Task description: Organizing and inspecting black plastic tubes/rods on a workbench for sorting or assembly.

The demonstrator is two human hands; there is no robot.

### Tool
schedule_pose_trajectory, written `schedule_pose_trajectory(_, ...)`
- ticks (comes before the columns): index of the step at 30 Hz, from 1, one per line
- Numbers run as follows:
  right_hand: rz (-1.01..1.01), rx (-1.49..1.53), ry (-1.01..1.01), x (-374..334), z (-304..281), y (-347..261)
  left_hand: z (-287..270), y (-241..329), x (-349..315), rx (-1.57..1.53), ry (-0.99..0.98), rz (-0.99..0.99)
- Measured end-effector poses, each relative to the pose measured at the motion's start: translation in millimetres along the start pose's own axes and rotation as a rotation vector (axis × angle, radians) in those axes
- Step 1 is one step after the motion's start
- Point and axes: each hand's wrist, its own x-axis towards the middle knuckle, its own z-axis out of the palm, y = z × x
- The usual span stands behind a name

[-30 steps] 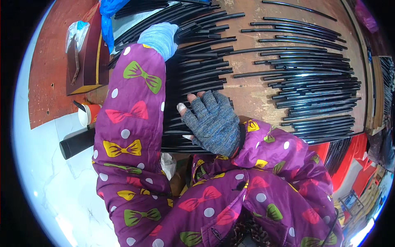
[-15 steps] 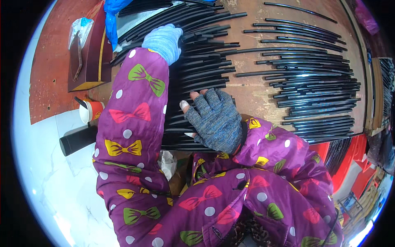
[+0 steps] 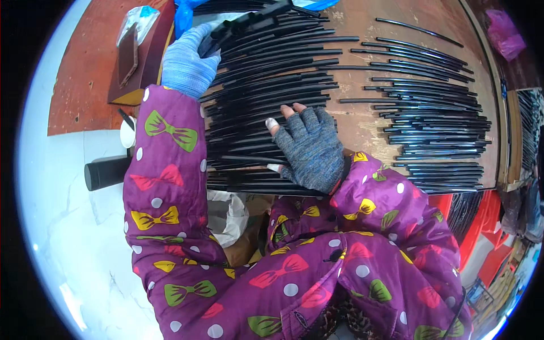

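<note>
My left hand (image 3: 190,63), in a light blue knit glove, is closed at the left ends of the tube pile. A dark bunch of black tubes (image 3: 255,21) juts from it toward the upper right, somewhat blurred. Beneath and beside it lies a wide pile of slim black tubes (image 3: 272,73), stacked roughly crosswise in front of me. My right hand (image 3: 311,148), in a grey fingerless glove, rests flat on the near part of this pile with its fingers spread. White wrapping covers two of its fingertips.
More glossy black tubes (image 3: 436,122) lie in rows on the right of the wooden table (image 3: 362,127). At the left stand a maroon box (image 3: 150,56), a white cup (image 3: 128,135) and a black cylinder (image 3: 107,173). Red plastic stools (image 3: 481,226) are at the right.
My left hand has moved left across the pile and now has a bunch of tubes in it. The right hand stays spread on the pile. The view has shifted slightly.
</note>
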Motion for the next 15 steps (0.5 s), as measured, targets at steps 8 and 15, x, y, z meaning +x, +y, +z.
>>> schedule_pose_trajectory(8,-0.003,-0.031,0.028,0,-1,-1,21,5,1,0.496,-0.147,0.014)
schedule_pose_trajectory(15,0.016,-0.01,-0.051,1,-1,1,51,2,17,0.549,-0.345,-0.035)
